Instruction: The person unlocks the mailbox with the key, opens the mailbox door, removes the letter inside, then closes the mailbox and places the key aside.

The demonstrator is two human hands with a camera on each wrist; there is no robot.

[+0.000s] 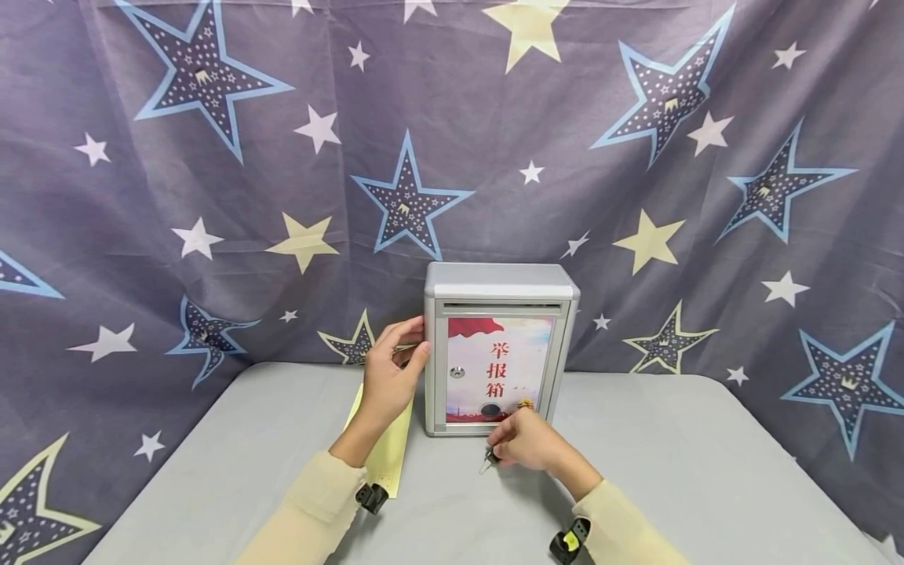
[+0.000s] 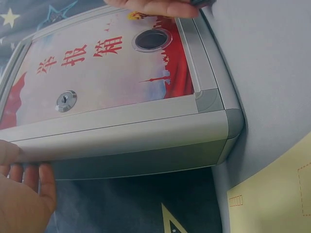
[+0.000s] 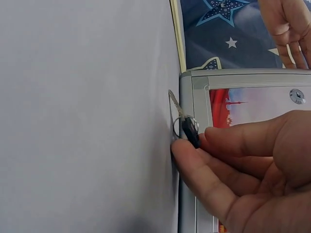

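Note:
A grey metal suggestion box [image 1: 497, 281] with a top slot and red Chinese characters on its front stands upright on the table. My left hand [image 1: 391, 373] rests against its left side, thumb at the front edge and fingers along the side wall. In front of the box's lower edge, my right hand [image 1: 530, 441] pinches a key [image 3: 188, 127] with a black head on a metal ring. The blade points away from the fingertips, low over the tabletop. A round silver lock [image 2: 66, 101] sits on the door's left part, its keyhole showing in the left wrist view.
A yellow envelope [image 1: 390, 463] lies left of the box, partly under the left forearm. The grey-covered table [image 1: 671, 471] extends to both sides. A star-patterned cloth [image 1: 494, 118] hangs right behind the box. Black straps [image 1: 570, 541] sit at the wrists.

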